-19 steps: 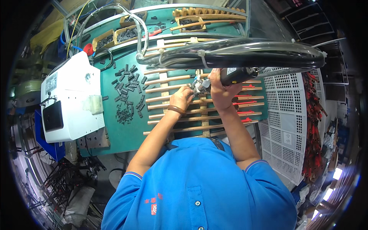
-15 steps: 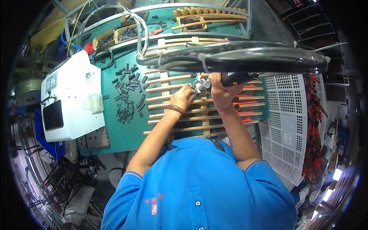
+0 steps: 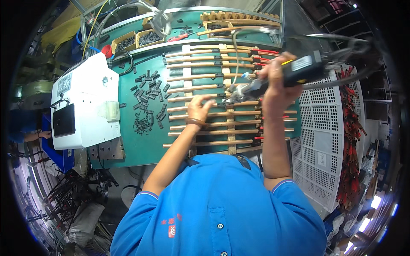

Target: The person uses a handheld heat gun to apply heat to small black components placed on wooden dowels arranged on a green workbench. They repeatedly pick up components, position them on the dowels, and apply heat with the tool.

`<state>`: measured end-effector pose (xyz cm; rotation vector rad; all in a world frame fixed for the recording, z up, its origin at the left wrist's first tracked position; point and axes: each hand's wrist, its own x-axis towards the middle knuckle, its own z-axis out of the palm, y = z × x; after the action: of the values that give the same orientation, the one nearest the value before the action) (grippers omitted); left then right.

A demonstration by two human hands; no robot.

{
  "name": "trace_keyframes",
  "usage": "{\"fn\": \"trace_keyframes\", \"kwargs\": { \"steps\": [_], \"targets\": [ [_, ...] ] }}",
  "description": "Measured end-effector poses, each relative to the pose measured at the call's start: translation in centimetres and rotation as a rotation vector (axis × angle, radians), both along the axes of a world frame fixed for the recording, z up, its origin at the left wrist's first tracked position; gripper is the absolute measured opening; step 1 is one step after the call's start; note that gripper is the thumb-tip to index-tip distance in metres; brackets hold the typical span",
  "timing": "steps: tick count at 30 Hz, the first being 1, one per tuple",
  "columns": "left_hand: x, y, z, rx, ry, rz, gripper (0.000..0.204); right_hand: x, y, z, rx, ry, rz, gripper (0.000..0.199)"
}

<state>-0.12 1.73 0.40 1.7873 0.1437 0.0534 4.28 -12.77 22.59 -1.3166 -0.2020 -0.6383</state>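
Note:
My right hand (image 3: 276, 79) grips a black power screwdriver (image 3: 306, 68), tilted with its body to the right. Its metal nose (image 3: 241, 91) points down-left toward a black block on one of the copper-coloured rods (image 3: 188, 87). I cannot tell whether the tip touches. Just left of that block, my left hand (image 3: 197, 110) hovers at or on the rods, thumb and fingers apart, nothing visible between them. Several rods lie side by side across wooden support strips (image 3: 231, 134). Small black blocks sit along their middles, and some right ends carry red parts (image 3: 267, 53).
Loose black blocks (image 3: 149, 91) and a heap of tiny dark pieces (image 3: 143, 124) lie left on the green table. Beyond stands a white boxy machine (image 3: 92, 102). A white perforated crate (image 3: 318, 128) flanks the right. Another person's hand (image 3: 45, 134) shows far left by a blue bin (image 3: 64, 160).
The power screwdriver has swung, its body now leaning right, and the hose bundle has moved off the rods. My left hand has shifted slightly left and its fingers have parted.

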Motion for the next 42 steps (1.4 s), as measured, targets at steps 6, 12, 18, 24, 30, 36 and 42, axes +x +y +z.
{"fn": "trace_keyframes", "kwargs": {
  "steps": [6,12,18,24,30,36,42],
  "targets": [
    [-3.3,3.3,1.9,-1.36,0.614,0.011,0.025,-0.6,-1.3,3.7,-0.065,0.036,-0.042,0.032],
    [-5.4,2.7,3.3,-1.34,0.604,-0.112,0.039,-1.9,-0.4,1.9,0.069,0.128,0.032,0.029],
    [-5.5,2.2,2.4,-1.09,0.556,-0.22,0.044,-2.4,0.3,1.4,0.03,0.126,0.084,0.031],
    [-4.8,1.4,2.1,-0.862,0.652,-0.164,0.034,-2.7,0.4,1.3,0.052,0.113,0.053,0.031],
    [-3.9,-0.2,-0.5,-0.013,-0.009,-0.26,0.023,-2.6,0.1,0.5,0.009,0.114,-0.018,0.028],
    [-3.2,-1.2,1.0,0.404,-0.313,-0.294,0.015,-2.9,-0.1,-2.2,-0.037,0.091,-0.042,0.028],
    [-3.0,-2.0,0.1,0.494,-0.428,-0.277,0.018,-3.1,-0.1,-2.5,-0.054,0.102,-0.043,0.029]
  ]
}}
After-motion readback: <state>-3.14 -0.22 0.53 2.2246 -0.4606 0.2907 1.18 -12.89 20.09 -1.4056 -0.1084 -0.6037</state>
